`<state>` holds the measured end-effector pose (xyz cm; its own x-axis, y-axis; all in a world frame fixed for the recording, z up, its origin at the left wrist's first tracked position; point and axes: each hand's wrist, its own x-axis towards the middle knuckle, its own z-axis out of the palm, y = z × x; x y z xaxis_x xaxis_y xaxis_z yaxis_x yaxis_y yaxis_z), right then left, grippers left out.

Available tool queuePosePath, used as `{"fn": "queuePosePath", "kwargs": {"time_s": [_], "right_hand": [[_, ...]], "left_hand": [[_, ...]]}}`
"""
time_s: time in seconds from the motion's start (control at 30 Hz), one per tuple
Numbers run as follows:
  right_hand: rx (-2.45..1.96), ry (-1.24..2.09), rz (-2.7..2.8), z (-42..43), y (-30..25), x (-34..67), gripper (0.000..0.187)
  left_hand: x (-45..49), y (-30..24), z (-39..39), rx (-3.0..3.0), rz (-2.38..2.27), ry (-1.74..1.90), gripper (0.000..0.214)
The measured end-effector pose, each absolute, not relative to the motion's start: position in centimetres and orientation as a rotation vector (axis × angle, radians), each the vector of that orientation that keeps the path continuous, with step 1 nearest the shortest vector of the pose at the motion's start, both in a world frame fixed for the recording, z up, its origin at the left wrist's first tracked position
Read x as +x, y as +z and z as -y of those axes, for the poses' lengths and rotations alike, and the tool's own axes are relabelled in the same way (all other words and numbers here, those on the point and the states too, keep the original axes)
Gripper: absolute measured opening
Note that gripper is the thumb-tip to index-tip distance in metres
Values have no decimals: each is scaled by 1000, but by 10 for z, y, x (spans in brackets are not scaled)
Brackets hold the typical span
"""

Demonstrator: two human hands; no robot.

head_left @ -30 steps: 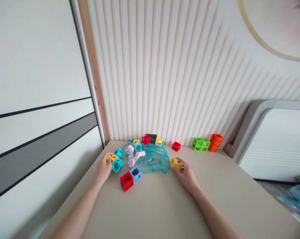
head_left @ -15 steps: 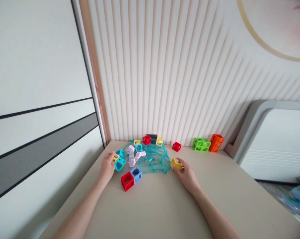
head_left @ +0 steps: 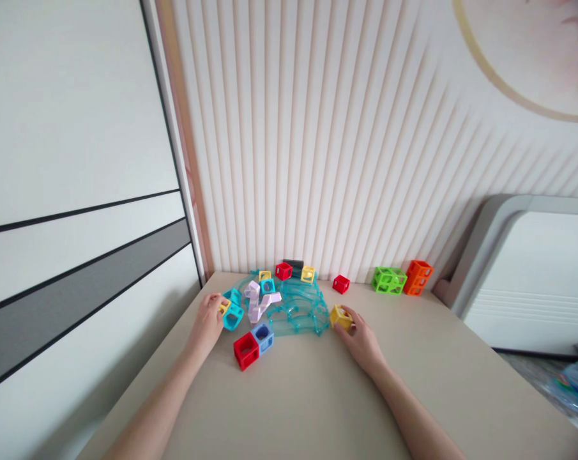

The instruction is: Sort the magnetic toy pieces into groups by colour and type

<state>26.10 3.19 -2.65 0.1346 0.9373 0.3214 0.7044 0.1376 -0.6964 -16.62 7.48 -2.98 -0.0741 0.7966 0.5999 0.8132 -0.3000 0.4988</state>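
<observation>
No readable text, label, brand, number or sign showed on plastic blocks [head_left: 246, 351] or surface [head_left: 289, 396].

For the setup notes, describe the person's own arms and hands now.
Both arms are bare, with no sleeves in view up to where they leave the picture. The left hand and right hand wear no gloves, and neither the left forearm nor the right forearm shows a watch, band or cable. Any rings are too small to tell.
</observation>
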Motion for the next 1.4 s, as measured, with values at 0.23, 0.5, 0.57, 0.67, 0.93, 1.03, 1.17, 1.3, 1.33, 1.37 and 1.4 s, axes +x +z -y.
{"fn": "queuePosePath", "kwargs": {"time_s": [0.23,0.5,0.57,0.67,0.93,1.03,1.17,1.3,1.33,1.37,1.4], "right_hand": [[-1638,389,1638,-32,-27,261,54],[-1650,374,1635,-32,-27,261,53],[-1654,376,1633,-32,-26,261,53],[-1658,376,1632,-31,-26,260,53],[-1641,388,1629,-31,-25,260,54],[-1641,388,1635,-31,-25,260,54],[-1632,375,1637,-31,-24,259,53],[-1628,368,1644,-31,-24,260,52],[-1628,367,1645,-31,-25,260,52],[-1628,367,1645,-31,-25,260,52],[-1631,368,1643,-31,-25,260,52]], "left_hand": [[-174,-30,-76,-2127,1951,-1355,39],[-184,-31,-76,-2219,2036,-1318,38],[-183,-31,-75,-2203,2042,-1322,41],[-180,-31,-75,-2183,2037,-1329,45],[-179,-32,-73,-2208,1994,-1263,47],[-178,-34,-72,-2228,1980,-1199,50],[-175,-35,-70,-2285,1935,-1126,51],[-171,-28,-66,-2282,1921,-945,52],[-170,-25,-64,-2281,1917,-871,51],[-169,-22,-63,-2284,1909,-801,49],[-168,-20,-62,-2292,1898,-744,46]]}}
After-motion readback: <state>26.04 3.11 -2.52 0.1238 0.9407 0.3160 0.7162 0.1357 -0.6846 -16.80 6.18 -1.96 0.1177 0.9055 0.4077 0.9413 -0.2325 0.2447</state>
